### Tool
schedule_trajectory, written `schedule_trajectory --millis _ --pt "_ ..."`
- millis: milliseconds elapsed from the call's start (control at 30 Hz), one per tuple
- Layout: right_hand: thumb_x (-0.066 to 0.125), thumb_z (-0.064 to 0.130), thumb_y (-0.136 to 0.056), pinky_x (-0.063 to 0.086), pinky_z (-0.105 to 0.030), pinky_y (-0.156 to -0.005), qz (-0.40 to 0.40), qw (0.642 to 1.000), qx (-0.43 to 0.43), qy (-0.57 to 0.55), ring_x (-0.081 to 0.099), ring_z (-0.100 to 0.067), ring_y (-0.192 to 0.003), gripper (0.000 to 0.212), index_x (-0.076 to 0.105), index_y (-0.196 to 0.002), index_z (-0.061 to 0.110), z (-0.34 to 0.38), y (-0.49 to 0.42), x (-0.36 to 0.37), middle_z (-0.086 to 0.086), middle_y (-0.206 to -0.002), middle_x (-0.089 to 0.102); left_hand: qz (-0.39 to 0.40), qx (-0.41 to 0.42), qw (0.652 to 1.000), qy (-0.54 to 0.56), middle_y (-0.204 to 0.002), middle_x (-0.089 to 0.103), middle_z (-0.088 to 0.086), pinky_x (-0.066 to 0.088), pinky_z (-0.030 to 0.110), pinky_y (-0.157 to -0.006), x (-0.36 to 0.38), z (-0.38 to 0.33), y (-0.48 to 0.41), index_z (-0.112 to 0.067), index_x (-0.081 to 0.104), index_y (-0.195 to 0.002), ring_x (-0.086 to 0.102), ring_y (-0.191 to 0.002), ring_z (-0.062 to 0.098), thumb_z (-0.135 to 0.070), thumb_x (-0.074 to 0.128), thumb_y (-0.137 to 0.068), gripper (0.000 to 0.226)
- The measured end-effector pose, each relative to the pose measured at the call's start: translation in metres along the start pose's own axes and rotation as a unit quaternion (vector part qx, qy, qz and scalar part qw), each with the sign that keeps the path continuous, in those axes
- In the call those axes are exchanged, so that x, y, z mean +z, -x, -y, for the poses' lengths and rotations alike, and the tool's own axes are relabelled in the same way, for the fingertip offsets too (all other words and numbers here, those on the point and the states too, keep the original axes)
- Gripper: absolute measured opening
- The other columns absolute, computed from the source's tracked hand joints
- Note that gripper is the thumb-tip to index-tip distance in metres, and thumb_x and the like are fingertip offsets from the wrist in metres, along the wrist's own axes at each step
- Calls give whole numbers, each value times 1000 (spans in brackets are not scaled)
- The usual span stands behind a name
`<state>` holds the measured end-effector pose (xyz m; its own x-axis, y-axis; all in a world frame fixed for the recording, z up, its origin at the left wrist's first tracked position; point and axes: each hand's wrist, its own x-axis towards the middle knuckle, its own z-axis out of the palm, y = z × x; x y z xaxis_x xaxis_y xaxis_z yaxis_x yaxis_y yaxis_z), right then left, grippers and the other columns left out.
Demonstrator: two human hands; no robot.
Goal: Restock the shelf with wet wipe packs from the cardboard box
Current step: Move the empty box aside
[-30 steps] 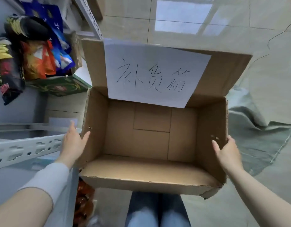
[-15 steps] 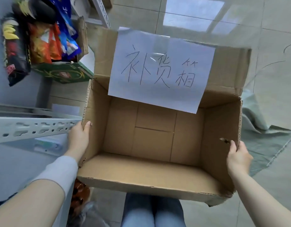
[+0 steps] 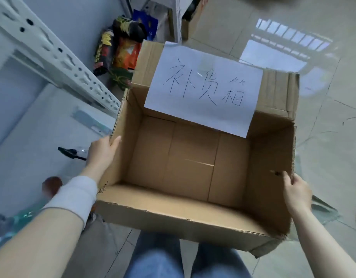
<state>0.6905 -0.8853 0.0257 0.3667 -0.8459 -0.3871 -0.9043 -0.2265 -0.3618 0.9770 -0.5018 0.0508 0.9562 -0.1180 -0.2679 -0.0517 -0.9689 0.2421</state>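
Both hands clamp the box (image 3: 173, 215): the left hand (image 3: 101, 151) grips the left wall, thumb hooked over the rim, and the right hand (image 3: 296, 192) pinches the right wall's rim towards the near corner. The box hangs just right of the shelf (image 3: 52, 57), above the person's legs (image 3: 157, 257), its far flap bearing a paper label (image 3: 203, 87). Inside, only bare cardboard shows, no wipes. A blurred pale shape (image 3: 90, 122) on the shelf board may be a pack; I cannot tell. Restocking looks finished, so the step is likely removing the emptied box, which calls for a level two-handed carry away from the shelf.
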Motion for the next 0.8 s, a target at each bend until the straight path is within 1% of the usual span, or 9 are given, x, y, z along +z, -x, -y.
schedule_trajectory --millis 67,133,233,333,433,533,633,733,800 --pt "41 31 -98 33 -35 -67 10 999 -44 6 58 -43 -85 35 52 -75 7 1 -1 -15 -29 -84 61 -32 -23 999 21 -88 60 38 43 46 -72 -7 9 37 9 57 -82 57 -86 49 -33 46 -95 45" --pt "42 32 -97 32 -34 -63 24 996 -85 12 56 -38 -78 38 48 -68 9 2 0 -31 -22 -72 56 -58 -68 995 39 -90 61 36 43 45 -73 -11 21 81 7 57 -86 57 -88 49 -35 44 -96 45" --pt "45 31 -96 30 -37 -61 39 989 -143 11 54 -37 -71 42 46 -65 3 8 3 -52 -14 -58 47 -74 -134 985 84 -89 60 32 45 43 -72 -15 40 150 4 60 -90 58 -87 46 -39 41 -96 47" --pt "46 35 -95 30 -37 -58 62 982 -178 31 49 -32 -65 46 39 -58 9 23 18 -64 -11 -53 41 -104 -174 972 123 -87 61 31 44 42 -71 -20 57 214 3 56 -86 58 -86 46 -34 44 -96 40" --pt "48 32 -95 26 -35 -53 79 967 -237 54 45 -30 -58 46 47 -63 -1 42 44 -67 -11 -50 39 -134 -237 952 137 -93 63 31 40 40 -71 -24 82 270 5 60 -89 57 -90 45 -34 44 -96 43" --pt "48 29 -96 21 -31 -49 105 945 -304 66 38 -24 -48 44 49 -64 -2 60 80 -63 -9 -48 37 -156 -295 929 159 -93 64 32 42 41 -74 -24 113 327 7 63 -92 58 -91 44 -32 44 -96 44" --pt "47 29 -96 26 -30 -47 113 916 -369 108 44 -27 -50 46 53 -64 -3 75 126 -51 -14 -51 46 -172 -355 897 198 -93 64 31 46 45 -79 -16 151 395 4 64 -96 59 -90 43 -34 43 -96 43" --pt "46 30 -96 31 -32 -49 129 880 -434 145 49 -31 -55 45 54 -63 0 89 184 -30 -16 -54 51 -189 -421 859 223 -90 66 28 44 40 -74 -3 186 472 0 66 -95 60 -88 41 -35 43 -96 41" --pt "45 29 -96 32 -32 -50 145 845 -482 178 50 -30 -58 40 60 -73 0 98 228 -11 -14 -58 54 -200 -468 829 230 -88 66 27 41 38 -69 6 207 529 -1 66 -94 60 -86 40 -35 43 -96 41"
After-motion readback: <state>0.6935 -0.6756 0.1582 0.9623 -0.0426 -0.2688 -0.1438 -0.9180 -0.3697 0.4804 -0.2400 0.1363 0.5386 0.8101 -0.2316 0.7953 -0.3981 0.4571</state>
